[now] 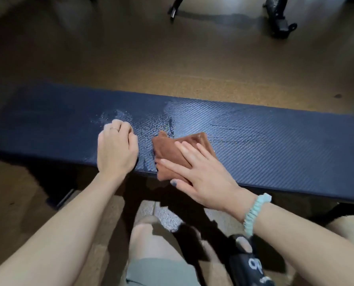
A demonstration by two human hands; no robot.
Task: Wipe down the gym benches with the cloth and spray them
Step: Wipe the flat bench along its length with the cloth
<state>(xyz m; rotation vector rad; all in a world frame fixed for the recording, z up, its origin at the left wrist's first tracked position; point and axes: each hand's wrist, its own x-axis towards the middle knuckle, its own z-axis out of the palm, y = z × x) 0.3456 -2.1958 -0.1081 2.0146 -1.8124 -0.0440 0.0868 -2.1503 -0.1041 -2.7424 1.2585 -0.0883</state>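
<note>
A dark blue bench (pixel 275 145) with a woven-pattern pad runs across the view over a brown floor (pixel 172 65). The right hand (pixel 205 174) lies flat, fingers straight and spread, pressing a folded brown cloth (pixel 172 149) onto the pad at its near edge, about midway along; one corner of the cloth hangs a little over that edge. The left hand (pixel 116 149) rests on the pad just left of the cloth, fingers curled under into a loose fist; I cannot tell whether it holds anything. A ring (pixel 115 129) sits on one finger. Wet droplets (pixel 151 124) shine on the pad between and beyond the hands, and streaks mark the pad to the right. A pale green bracelet (pixel 254 213) circles the right wrist.
</note>
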